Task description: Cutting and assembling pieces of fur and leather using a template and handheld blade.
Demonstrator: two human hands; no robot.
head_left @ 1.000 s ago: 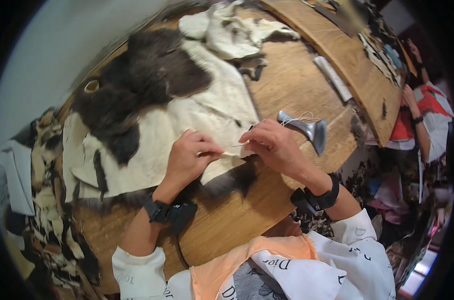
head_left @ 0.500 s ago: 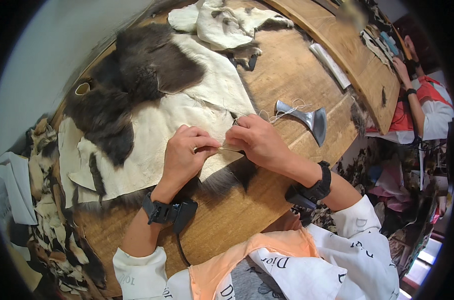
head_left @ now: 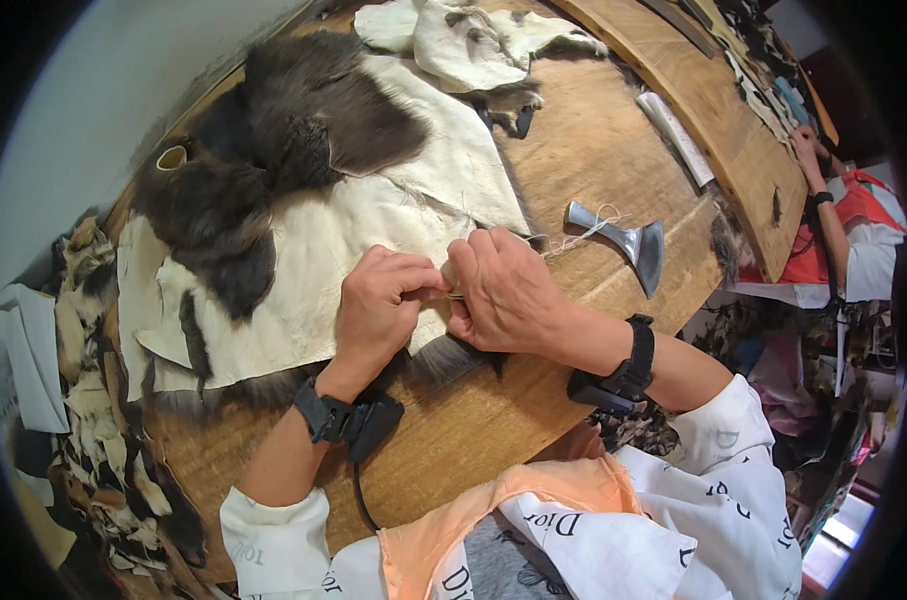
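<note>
A fur pelt (head_left: 323, 250) lies with its cream skin side up, its lower edge fringed with dark hair. Along that edge my left hand (head_left: 388, 300) pinches the skin between thumb and finger. My right hand (head_left: 508, 290) sits against it, fingers curled, with a pale thread by the fingertips. Whether a needle is in those fingers is hidden. White thread (head_left: 563, 245) trails from behind my right hand over a metal blade (head_left: 628, 245), which has a narrow neck and a flared, curved end. A dark brown fur piece (head_left: 323, 110) rests across the pelt.
Another cream skin (head_left: 473, 45) lies at the far end of the wooden table (head_left: 593, 130). A long white strip (head_left: 676, 140) sits near a raised board (head_left: 733, 150). Fur scraps (head_left: 98, 420) pile up at the left. At the far right a co-worker's hands (head_left: 805, 155) touch some pieces.
My right hand has turned knuckles-up and closed in beside my left fingers. The whole view has shifted slightly. At the far right, the co-worker's hands have come together.
</note>
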